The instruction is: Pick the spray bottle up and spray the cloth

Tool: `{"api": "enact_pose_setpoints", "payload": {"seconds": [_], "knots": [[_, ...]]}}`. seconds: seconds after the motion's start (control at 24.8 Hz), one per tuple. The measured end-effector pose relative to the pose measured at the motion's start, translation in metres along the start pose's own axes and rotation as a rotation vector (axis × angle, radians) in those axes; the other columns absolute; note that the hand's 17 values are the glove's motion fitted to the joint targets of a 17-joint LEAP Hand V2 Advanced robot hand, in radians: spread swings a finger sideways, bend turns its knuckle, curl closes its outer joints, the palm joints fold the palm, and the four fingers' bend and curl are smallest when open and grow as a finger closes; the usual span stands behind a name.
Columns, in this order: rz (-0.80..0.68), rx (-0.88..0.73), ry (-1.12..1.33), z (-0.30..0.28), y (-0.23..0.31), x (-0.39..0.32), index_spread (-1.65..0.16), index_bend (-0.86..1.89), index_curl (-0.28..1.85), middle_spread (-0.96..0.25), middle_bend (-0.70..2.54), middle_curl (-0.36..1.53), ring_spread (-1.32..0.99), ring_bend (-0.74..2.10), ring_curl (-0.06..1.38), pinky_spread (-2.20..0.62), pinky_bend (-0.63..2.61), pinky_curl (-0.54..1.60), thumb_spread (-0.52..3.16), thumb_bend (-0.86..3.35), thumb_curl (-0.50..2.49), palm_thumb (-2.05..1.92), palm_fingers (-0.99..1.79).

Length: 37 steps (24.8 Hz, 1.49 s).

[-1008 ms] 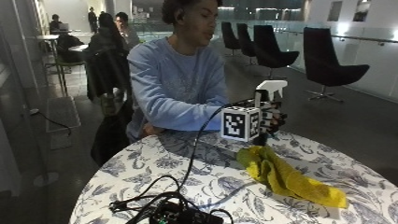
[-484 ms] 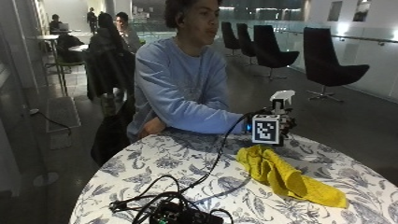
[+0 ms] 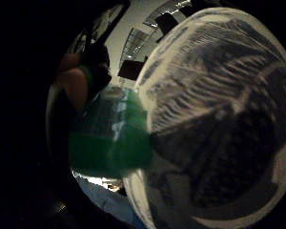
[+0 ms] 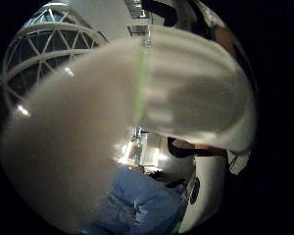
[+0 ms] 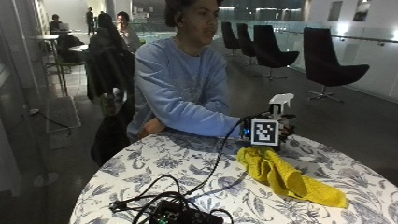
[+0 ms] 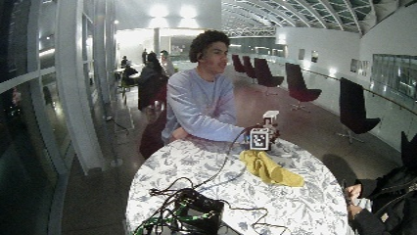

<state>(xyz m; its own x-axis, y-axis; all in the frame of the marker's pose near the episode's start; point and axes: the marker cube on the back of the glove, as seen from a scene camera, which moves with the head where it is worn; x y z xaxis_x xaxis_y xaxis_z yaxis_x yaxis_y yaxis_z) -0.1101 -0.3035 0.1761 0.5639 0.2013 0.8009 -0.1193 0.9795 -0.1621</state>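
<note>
The spray bottle (image 5: 280,100) has a white trigger head and a green body (image 3: 109,143). My gloved right hand (image 5: 287,130) grips it upright at the far edge of the round flower-patterned table (image 5: 187,172), low over the tabletop. Whether the bottle's base touches the table is hidden. The white head (image 4: 186,98) fills the thumb side palm view. A crumpled yellow cloth (image 5: 283,176) lies on the table just in front of the hand, stretching toward the right front edge. In the wide outside view the bottle (image 6: 269,115) stands behind the cloth (image 6: 268,168).
A black box with tangled cables (image 5: 180,214) sits at the table's front left. The person's bare left hand (image 5: 152,126) rests at the far left edge. Dark chairs (image 5: 330,65) stand on the floor behind.
My hand with the bottle has moved from above the cloth to the right and down, to the table's far edge behind the cloth. The cloth lies as before.
</note>
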Motion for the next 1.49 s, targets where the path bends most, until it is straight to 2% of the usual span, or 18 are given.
{"api": "enact_pose_setpoints", "payload": {"seconds": [0.12,0.28,0.44,0.89,1.21,1.49], "knots": [[-0.003,-0.012,0.056,-0.021,0.014,-0.01,-0.32,0.0,0.37,-0.04,0.22,0.42,-0.03,0.37,0.39,0.1,0.23,0.36,0.96,-0.02,0.51,0.89,0.73],[0.025,-0.068,0.152,-0.059,0.049,-0.021,-0.33,0.03,0.31,-0.04,0.24,0.42,-0.02,0.38,0.38,0.11,0.24,0.35,0.96,-0.02,0.5,0.9,0.69],[0.054,-0.016,0.345,-0.103,0.087,-0.01,-0.34,0.08,0.28,-0.03,0.24,0.42,-0.02,0.38,0.36,0.11,0.23,0.34,0.98,-0.02,0.5,0.91,0.68],[0.195,0.014,0.904,-0.217,0.254,0.018,-0.34,0.17,0.3,-0.01,0.25,0.41,0.02,0.23,0.33,0.16,0.19,0.34,1.04,-0.03,0.47,0.82,0.55],[0.26,0.086,1.007,-0.247,0.348,0.028,-0.35,0.19,0.33,-0.01,0.24,0.41,0.04,0.19,0.3,0.18,0.16,0.32,1.08,-0.02,0.46,0.81,0.57],[0.282,0.148,0.993,-0.259,0.381,0.028,-0.35,0.19,0.34,-0.02,0.24,0.4,0.04,0.19,0.3,0.19,0.16,0.3,1.1,-0.02,0.45,0.81,0.58]]}}
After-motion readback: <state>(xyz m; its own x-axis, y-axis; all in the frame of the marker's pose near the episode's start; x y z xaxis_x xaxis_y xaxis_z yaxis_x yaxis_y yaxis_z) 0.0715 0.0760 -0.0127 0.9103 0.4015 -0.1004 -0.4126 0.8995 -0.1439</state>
